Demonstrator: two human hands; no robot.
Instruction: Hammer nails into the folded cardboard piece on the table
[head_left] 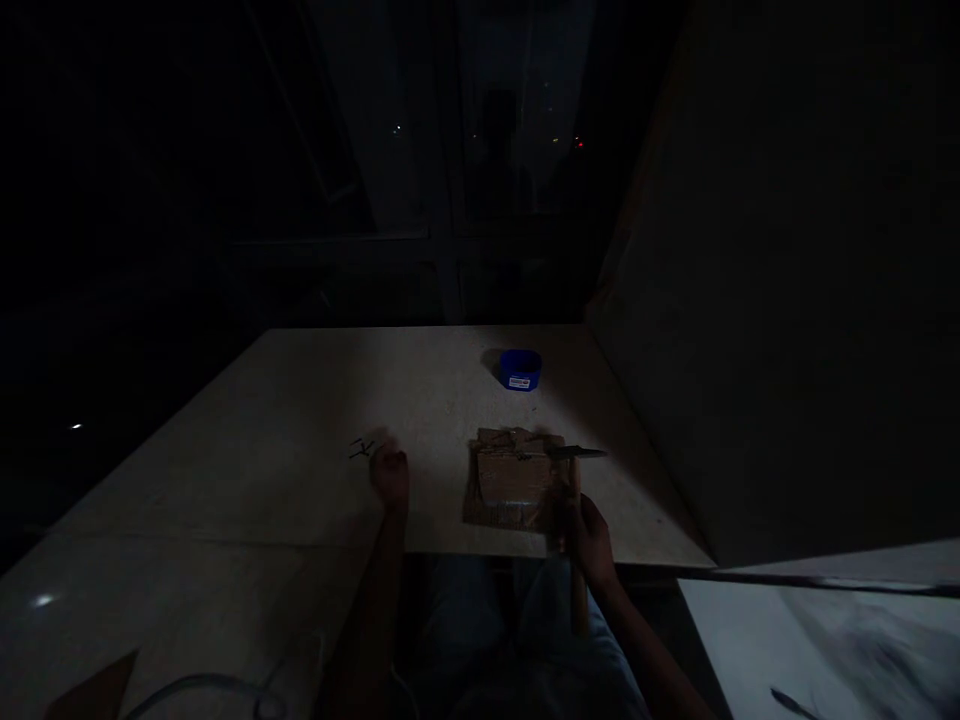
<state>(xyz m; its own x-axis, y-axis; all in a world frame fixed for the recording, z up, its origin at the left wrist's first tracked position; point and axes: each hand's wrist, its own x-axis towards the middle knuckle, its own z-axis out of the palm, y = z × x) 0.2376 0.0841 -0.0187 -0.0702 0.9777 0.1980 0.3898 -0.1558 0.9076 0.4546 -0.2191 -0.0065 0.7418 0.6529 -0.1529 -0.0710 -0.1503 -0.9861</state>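
My right hand (591, 540) is wrapped round the wooden handle of a hammer (577, 453), its dark head up over the right side of a brown cardboard piece (514, 480). The cardboard lies on the table near its front edge, with small dark bits along its back edge. To the left, my left hand (390, 475) is on the table, fingers curled together, right beside several thin dark nails (361, 448). What those fingers hold, if anything, is too dark to make out.
A blue open container (520, 371) with a white label stands behind the cardboard on the pale table (300, 400). A dark upright panel (787, 350) borders the table's right side. Dark window panes rise behind. A cable (202, 681) lies at lower left.
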